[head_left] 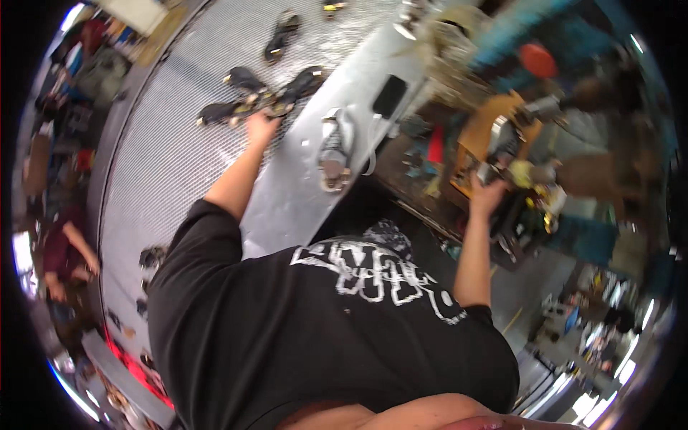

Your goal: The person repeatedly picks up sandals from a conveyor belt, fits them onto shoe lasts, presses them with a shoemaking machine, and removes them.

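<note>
My left hand (pixel 264 127) reaches onto the mesh conveyor (pixel 161 115) and closes on the near end of a black shoe (pixel 301 84). Two more black shoes, one of them this dark shoe (pixel 218 112), lie right beside the fingers. On the right, my right hand (pixel 489 195) is wrapped round the end of a dark shoe upper (pixel 506 140) at a machine (pixel 555 172). Motion blur and the machine parts hide some of those fingertips. Between my arms, a grey shoe upper on a last (pixel 334 154) rests on the metal ledge (pixel 287 183).
A black phone (pixel 390 96) lies on the ledge, with a white cable (pixel 372 143) near it. Further shoes, such as this black one (pixel 282 37), sit up the conveyor. A red round part (pixel 537 61) tops the machine. Across the conveyor, another person (pixel 68 247) works at the left.
</note>
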Available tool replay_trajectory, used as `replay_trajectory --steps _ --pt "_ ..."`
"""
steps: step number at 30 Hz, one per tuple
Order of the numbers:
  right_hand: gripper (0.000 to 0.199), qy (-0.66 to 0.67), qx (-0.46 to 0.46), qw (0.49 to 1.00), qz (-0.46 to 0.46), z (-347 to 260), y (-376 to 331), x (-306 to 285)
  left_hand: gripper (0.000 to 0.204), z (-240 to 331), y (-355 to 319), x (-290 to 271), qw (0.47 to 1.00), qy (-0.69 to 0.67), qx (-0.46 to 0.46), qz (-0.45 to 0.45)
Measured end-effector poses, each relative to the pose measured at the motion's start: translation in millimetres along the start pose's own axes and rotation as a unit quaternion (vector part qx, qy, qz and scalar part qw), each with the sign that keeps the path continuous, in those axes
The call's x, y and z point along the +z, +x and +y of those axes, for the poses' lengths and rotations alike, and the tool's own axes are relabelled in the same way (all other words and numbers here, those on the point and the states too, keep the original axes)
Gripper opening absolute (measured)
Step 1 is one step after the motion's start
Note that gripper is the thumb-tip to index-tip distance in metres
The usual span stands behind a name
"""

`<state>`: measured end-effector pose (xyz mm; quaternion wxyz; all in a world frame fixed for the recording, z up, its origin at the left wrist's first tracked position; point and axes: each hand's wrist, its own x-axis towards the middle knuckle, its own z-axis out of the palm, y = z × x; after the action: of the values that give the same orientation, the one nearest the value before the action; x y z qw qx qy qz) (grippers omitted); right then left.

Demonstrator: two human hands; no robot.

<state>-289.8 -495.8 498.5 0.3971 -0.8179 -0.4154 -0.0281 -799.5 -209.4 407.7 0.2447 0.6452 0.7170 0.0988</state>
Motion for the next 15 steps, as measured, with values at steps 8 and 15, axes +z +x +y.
replay_trajectory --steps 8,15 --pt "0.058 -0.029 0.090 0.995 0.040 -59 -3 -11 0.065 31 22 54 0.986 -0.020 0.043 0.161" --pt "0.067 -0.111 0.092 0.989 0.022 -57 -3 -14 0.034 85 163 -47 0.916 -0.319 0.121 0.212"
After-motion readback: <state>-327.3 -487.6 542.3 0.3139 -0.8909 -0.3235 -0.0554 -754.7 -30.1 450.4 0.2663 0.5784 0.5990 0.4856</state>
